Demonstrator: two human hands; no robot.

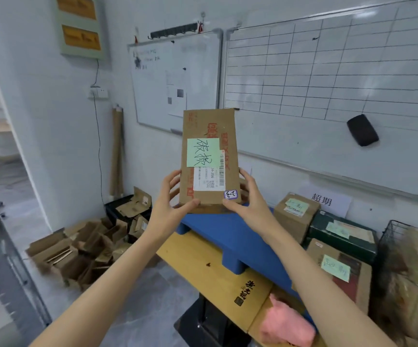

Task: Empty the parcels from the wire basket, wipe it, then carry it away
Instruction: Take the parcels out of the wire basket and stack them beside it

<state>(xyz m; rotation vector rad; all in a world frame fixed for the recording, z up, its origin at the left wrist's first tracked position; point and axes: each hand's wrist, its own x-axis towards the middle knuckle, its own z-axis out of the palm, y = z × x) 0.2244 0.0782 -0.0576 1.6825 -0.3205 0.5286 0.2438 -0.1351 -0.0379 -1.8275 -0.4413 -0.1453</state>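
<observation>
A tall brown cardboard parcel [209, 126] with a green note and a white shipping label stands upright in the middle of the view, its lower end over a blue plastic pallet [230, 236]. My left hand [171, 196] grips its lower left edge, thumb on the front. My right hand [246, 199] holds its lower right edge the same way. The black wire basket [388, 236] sits at the far right, with brown parcels and a green note inside. A pink cloth [285, 321] lies on the wooden table [202, 264] near its front edge.
More labelled parcels [295, 214] lie on the pallet between me and the basket. Flattened cardboard boxes [77, 249] are piled on the floor at left beside a black bin [112, 209]. Whiteboards [328, 78] hang on the wall behind, and a doorway opens at far left.
</observation>
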